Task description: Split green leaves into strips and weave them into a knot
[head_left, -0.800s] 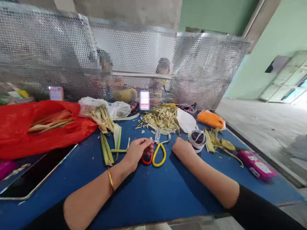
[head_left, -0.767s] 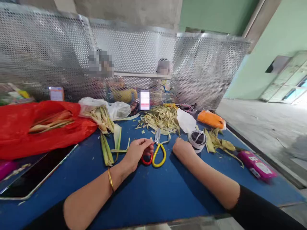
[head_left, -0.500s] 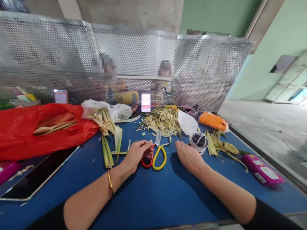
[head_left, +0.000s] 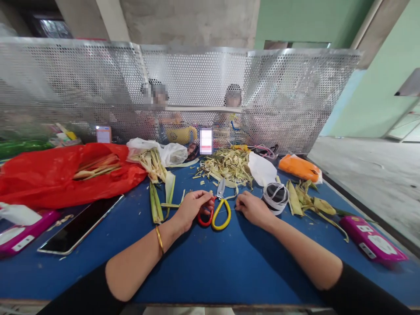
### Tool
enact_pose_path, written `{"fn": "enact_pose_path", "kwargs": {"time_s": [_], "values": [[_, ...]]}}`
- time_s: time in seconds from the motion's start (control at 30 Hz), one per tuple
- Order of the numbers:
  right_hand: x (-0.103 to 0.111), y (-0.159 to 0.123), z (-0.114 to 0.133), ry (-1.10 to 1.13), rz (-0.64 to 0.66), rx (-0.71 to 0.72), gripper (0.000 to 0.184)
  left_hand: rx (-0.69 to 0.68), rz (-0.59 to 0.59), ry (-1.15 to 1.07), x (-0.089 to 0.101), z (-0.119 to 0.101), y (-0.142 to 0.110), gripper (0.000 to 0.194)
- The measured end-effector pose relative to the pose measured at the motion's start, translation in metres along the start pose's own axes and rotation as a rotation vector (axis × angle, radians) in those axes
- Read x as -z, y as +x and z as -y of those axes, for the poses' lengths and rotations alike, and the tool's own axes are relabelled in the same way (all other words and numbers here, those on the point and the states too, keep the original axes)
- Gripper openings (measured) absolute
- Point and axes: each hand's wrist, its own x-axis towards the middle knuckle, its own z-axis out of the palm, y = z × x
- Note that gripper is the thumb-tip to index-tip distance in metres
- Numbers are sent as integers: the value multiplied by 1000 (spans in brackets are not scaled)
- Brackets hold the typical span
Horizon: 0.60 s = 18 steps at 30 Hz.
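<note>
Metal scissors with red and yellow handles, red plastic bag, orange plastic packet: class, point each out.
Metal scissors with red and yellow handles (head_left: 220, 192), head view: blades near the handles.
Red plastic bag (head_left: 55, 178), head view: side wall.
Orange plastic packet (head_left: 298, 167), head view: middle.

The scissors pair smooth grey metal blades with glossy, plastic-looking handles. Toward the table's far edge, leaf shreds look dry, matt and fibrous. The tabletop is smooth with faint sheen. Leftward, a bag is thin, crinkled, shiny plastic. The screen beyond is perforated metal.
</note>
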Motion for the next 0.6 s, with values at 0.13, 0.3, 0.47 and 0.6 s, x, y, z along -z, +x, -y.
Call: {"fn": "enact_pose_path", "kwargs": {"time_s": [0.13, 0.3, 0.47, 0.6], "values": [[0, -7, -3, 111, -37, -24, 14, -2, 22, 0, 2, 2, 1, 32], [8, -26, -1, 92, -135, -38, 10, -5, 23, 40, 1, 2, 1, 32], [8, -51, 9, -427, -194, 231, 11, 57, 102, 180, -11, -13, -6, 27], [1, -69, 20, -657, -258, 480, 14, 246, 259, 172, -33, -21, -11, 28]]}}
